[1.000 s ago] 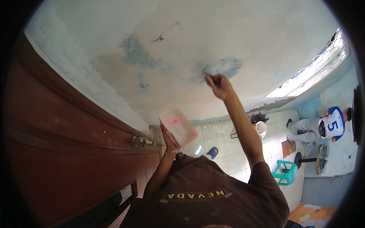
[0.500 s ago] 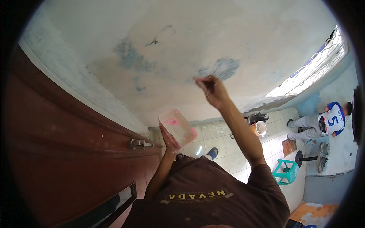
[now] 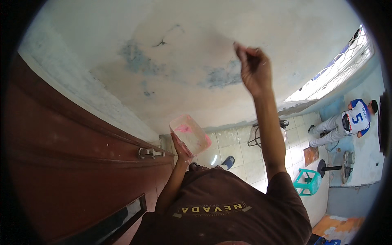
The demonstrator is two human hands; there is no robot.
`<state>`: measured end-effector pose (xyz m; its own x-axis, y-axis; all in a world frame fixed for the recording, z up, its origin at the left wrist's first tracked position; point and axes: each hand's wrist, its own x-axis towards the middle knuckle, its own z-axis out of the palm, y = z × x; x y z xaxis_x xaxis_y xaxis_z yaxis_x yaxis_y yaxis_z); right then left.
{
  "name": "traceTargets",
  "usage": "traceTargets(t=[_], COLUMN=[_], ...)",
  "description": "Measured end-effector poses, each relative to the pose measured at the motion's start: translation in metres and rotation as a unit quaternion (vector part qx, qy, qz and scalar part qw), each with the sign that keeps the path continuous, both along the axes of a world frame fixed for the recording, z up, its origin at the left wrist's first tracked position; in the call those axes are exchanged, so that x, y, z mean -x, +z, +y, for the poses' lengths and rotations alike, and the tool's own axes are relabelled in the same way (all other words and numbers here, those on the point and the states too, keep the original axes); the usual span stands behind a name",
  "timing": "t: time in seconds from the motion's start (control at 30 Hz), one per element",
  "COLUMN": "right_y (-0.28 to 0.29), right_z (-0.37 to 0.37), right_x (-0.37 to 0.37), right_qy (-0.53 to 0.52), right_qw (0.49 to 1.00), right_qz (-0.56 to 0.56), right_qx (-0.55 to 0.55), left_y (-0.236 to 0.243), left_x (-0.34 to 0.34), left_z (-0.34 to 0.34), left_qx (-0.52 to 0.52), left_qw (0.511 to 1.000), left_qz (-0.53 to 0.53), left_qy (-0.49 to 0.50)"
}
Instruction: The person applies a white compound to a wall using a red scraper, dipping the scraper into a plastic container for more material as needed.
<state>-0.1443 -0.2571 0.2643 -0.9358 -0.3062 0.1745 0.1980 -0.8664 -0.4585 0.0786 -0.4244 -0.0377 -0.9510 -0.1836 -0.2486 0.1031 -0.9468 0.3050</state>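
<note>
My left hand (image 3: 181,148) grips a shallow, clear plastic tub (image 3: 197,141) by its near left side, at chest height. Pink residue is smeared on the tub's inside and one corner. My right hand (image 3: 256,71) is raised high in front of the pale wall (image 3: 183,98), its fingers drawn together in a pinch. Whatever sits between those fingers is too small to make out, and I cannot tell whether they touch the wall. Blue-grey worn patches (image 3: 141,59) mark the plaster, along with a small dark chipped spot (image 3: 162,43).
A brown door (image 3: 81,159) with a metal handle (image 3: 149,153) stands close on my left. Right of me are a black metal frame (image 3: 254,139) on the tiles, a green plastic stool (image 3: 309,183), a barred window (image 3: 332,73) and another person (image 3: 347,122) by the far wall.
My right hand has moved up and to the right across the wall, still pinched. The left hand and tub have stayed nearly in place.
</note>
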Motion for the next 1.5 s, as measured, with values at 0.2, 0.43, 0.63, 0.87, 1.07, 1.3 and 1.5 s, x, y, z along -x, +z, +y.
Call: traceTargets(t=[0.2, 0.43, 0.63, 0.87, 1.07, 1.3, 1.5], right_y=[-0.129, -0.004, 0.018, -0.132, 0.034, 0.068, -0.091], right_z=[-0.073, -0.024, 0.032, 0.038, 0.016, 0.016, -0.037], right_x=[-0.005, 0.046, -0.003, 0.04, 0.072, 0.005, -0.03], right_qy=[0.194, 0.193, -0.068, 0.018, 0.02, -0.031, 0.096], right_qw=[0.94, 0.956, 0.997, 0.958, 0.988, 0.991, 0.96], right_qz=[-0.279, -0.091, 0.037, -0.181, 0.012, 0.066, -0.188], right_qx=[-0.035, 0.2, 0.001, -0.222, -0.156, -0.109, -0.182], left_y=[-0.026, -0.004, -0.01, -0.009, -0.013, -0.021, -0.02], left_x=[0.004, -0.004, -0.01, 0.007, 0.004, 0.002, 0.002], left_z=[0.001, 0.003, -0.004, -0.001, 0.003, 0.002, -0.002], left_qx=[-0.029, -0.002, 0.003, 0.023, 0.057, 0.029, 0.049], left_qw=[0.998, 0.999, 1.0, 1.0, 0.998, 0.999, 0.998], left_qz=[0.045, 0.038, 0.028, 0.003, 0.004, -0.002, 0.007], left_qy=[-0.035, -0.017, 0.009, -0.011, -0.028, -0.045, -0.039])
